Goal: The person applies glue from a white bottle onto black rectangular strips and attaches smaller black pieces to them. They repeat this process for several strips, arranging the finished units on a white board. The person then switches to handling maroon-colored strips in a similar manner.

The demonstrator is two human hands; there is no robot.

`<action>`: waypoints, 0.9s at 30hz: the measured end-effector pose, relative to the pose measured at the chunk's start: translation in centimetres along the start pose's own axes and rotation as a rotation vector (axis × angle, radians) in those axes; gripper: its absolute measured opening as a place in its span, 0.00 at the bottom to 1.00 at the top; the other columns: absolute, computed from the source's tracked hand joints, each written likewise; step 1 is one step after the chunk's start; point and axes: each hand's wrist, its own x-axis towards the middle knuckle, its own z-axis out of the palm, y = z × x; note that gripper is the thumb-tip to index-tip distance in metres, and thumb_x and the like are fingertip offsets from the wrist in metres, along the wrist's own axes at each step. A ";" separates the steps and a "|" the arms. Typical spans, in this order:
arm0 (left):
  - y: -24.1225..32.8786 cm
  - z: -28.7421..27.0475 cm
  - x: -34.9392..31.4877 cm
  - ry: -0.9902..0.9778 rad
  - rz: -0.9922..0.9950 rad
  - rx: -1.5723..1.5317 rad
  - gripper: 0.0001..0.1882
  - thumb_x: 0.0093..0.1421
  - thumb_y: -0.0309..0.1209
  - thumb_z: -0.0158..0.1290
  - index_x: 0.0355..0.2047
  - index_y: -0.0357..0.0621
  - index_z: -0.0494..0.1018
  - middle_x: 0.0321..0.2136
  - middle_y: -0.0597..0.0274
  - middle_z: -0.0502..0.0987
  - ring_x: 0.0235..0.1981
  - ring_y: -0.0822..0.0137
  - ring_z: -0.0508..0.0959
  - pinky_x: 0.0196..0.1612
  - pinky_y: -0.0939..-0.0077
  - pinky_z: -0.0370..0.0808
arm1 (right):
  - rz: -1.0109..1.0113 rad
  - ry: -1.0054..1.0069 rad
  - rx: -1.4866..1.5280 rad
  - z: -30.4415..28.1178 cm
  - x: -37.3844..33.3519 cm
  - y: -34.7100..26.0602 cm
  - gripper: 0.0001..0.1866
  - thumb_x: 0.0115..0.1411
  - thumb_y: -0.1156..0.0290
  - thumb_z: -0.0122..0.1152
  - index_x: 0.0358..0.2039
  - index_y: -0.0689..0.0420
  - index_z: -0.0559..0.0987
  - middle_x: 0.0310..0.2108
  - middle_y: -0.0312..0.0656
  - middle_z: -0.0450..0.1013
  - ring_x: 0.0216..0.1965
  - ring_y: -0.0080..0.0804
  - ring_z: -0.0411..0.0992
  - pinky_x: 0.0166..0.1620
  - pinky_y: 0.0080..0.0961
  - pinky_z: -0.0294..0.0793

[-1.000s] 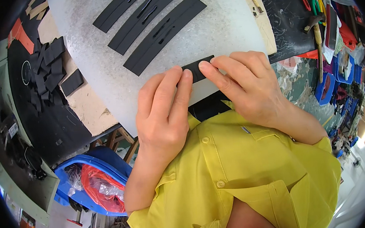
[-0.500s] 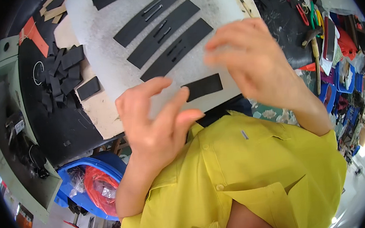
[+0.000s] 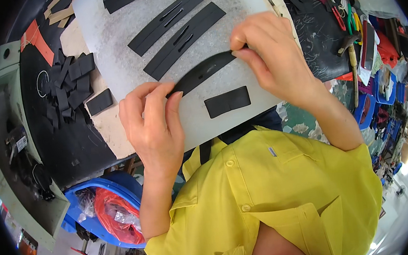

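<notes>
A long black strip with slots is stretched between my hands, bowed along its length above the pale board. My left hand pinches its near left end between thumb and fingers. At its far right end, my right hand holds it in a thumb-and-finger pinch. Two similar slotted strips lie beyond it: a nearer one and a farther one. A short black rectangular piece rests on the board between me and the held strip.
Beneath the strips is the whitish board. A heap of short black pieces lies to the left, with a single black piece beside it. A hammer and pliers lie right. A blue bin stands below left.
Both hands have come down from above the board and gripped the nearest slotted strip by its two ends. That strip now bends upward. The short black piece is fully uncovered.
</notes>
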 end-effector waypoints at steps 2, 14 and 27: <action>0.0 -0.2 -0.3 -0.027 -0.029 -0.079 0.12 0.51 0.19 0.66 0.35 0.40 0.78 0.30 0.59 0.76 0.30 0.60 0.73 0.33 0.69 0.70 | 0.093 -0.043 0.094 -0.5 -0.4 -0.6 0.10 0.52 0.80 0.67 0.35 0.55 0.79 0.32 0.37 0.74 0.36 0.39 0.72 0.42 0.34 0.70; 1.2 1.6 1.1 -0.016 0.096 -0.235 0.16 0.46 0.20 0.68 0.37 0.39 0.83 0.36 0.55 0.80 0.33 0.57 0.79 0.34 0.68 0.75 | -0.048 -0.032 0.157 0.7 -2.9 -1.3 0.26 0.45 0.86 0.65 0.49 0.62 0.80 0.41 0.45 0.74 0.40 0.43 0.74 0.39 0.32 0.78; 0.5 2.1 1.0 -0.069 0.219 -0.202 0.19 0.43 0.18 0.64 0.39 0.35 0.82 0.41 0.54 0.81 0.39 0.55 0.80 0.40 0.66 0.78 | -0.164 -0.069 0.035 0.8 -3.5 -0.9 0.27 0.44 0.80 0.60 0.49 0.68 0.79 0.42 0.47 0.74 0.42 0.45 0.74 0.42 0.33 0.78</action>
